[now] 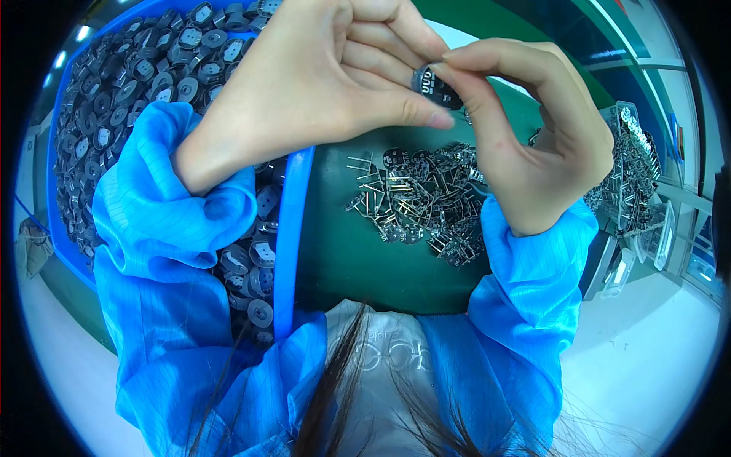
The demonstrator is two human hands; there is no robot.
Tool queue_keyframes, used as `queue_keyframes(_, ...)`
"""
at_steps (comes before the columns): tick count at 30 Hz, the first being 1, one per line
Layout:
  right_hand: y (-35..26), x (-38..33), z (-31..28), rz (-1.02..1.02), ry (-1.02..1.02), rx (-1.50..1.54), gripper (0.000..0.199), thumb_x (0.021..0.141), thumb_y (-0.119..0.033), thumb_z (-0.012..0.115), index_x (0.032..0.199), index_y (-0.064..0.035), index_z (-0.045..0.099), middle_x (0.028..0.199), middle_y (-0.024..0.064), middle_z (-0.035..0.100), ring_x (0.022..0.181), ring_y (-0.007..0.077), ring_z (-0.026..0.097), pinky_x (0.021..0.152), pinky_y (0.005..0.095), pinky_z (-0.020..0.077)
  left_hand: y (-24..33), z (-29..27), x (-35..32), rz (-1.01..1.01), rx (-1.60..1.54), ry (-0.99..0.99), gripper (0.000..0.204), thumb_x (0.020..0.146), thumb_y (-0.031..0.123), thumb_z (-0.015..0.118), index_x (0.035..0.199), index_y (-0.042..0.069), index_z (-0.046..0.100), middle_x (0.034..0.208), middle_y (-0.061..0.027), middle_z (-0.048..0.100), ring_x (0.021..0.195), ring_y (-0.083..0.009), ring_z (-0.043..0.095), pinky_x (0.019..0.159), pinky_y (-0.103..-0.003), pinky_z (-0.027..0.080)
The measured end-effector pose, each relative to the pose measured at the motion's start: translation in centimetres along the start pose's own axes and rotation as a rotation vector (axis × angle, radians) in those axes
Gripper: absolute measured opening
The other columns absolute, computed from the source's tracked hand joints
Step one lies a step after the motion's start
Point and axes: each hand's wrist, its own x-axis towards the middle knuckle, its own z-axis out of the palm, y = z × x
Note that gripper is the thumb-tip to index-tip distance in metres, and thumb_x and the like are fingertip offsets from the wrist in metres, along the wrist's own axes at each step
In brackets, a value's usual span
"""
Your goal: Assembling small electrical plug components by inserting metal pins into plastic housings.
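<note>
In front of me, between my two hands, is a small round dark part with a black circuit board showing pale marks on its face. My left hand curls its fingers behind and against the part's left side, with the thumb stretched out below it. From the right, my right hand pinches the part's upper right edge between thumb and forefinger. The fingers hide some of its rim. Below the hands, a loose heap of small black circuit boards with metal pins lies on the green work surface.
At my left stands a large blue bin full of round dark housings, and my left forearm reaches over it. Beyond my right arm, a clear plastic container holds more pinned boards. Clear trays lie near it.
</note>
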Motion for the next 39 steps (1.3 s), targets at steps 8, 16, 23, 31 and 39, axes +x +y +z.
queue_keyframes(8,-0.9,0.9,-0.2,-0.165,-0.088,-0.117,0.027,0.073,0.008,0.069,0.100,0.0022,0.065,0.103,0.0114,0.063,0.092,0.0188,0.063,0.078,0.0281,0.0500,0.2,-0.9,-0.4,0.008,0.014,-0.040,0.021,0.078,-0.005,0.062,0.098,-0.002,0.056,0.097,-0.0104,0.065,0.092,-0.0131,0.064,0.083,-0.024,0.049)
queue_keyframes(16,-0.2,-0.4,-0.1,0.473,-0.276,0.449,0.026,0.088,0.005,0.054,0.113,0.0086,0.054,0.105,0.0114,0.061,0.099,0.0134,0.058,0.086,0.0260,0.0481,0.6,-0.6,-0.1,0.097,0.122,-0.021,0.027,0.072,-0.004,0.067,0.097,-0.005,0.058,0.081,-0.0095,0.066,0.072,-0.0081,0.063,0.065,-0.019,0.051)
queue_keyframes(23,0.3,0.8,1.3,0.199,-0.154,0.143,0.024,0.084,-0.002,0.062,0.108,-0.0037,0.065,0.096,0.0069,0.067,0.088,0.0148,0.064,0.079,0.0261,0.0514,2.3,-1.4,-0.2,-0.082,0.006,0.115,0.053,0.075,-0.003,0.068,0.121,-0.003,0.041,0.092,-0.0136,0.065,0.081,-0.0118,0.064,0.073,-0.022,0.052)
queue_keyframes(31,14.8,2.8,0.3,0.361,-0.191,-0.357,0.018,0.080,-0.007,0.065,0.098,-0.0056,0.069,0.085,0.0099,0.067,0.076,0.0195,0.066,0.069,0.0275,0.0508,1.6,-10.0,-2.1,0.204,1.362,0.177,0.027,0.077,0.010,0.070,0.101,0.001,0.060,0.095,-0.0123,0.065,0.087,-0.0225,0.063,0.079,-0.032,0.050)
queue_keyframes(39,18.3,0.1,-1.8,0.341,-0.231,-0.781,0.032,0.080,-0.033,0.067,0.100,-0.0078,0.069,0.078,0.0108,0.069,0.074,0.0233,0.067,0.074,0.0337,0.0518,-0.4,-11.6,-1.2,-0.398,1.348,-0.032,0.031,0.069,0.008,0.073,0.095,0.001,0.059,0.078,-0.0138,0.055,0.072,-0.0268,0.056,0.066,-0.036,0.047)
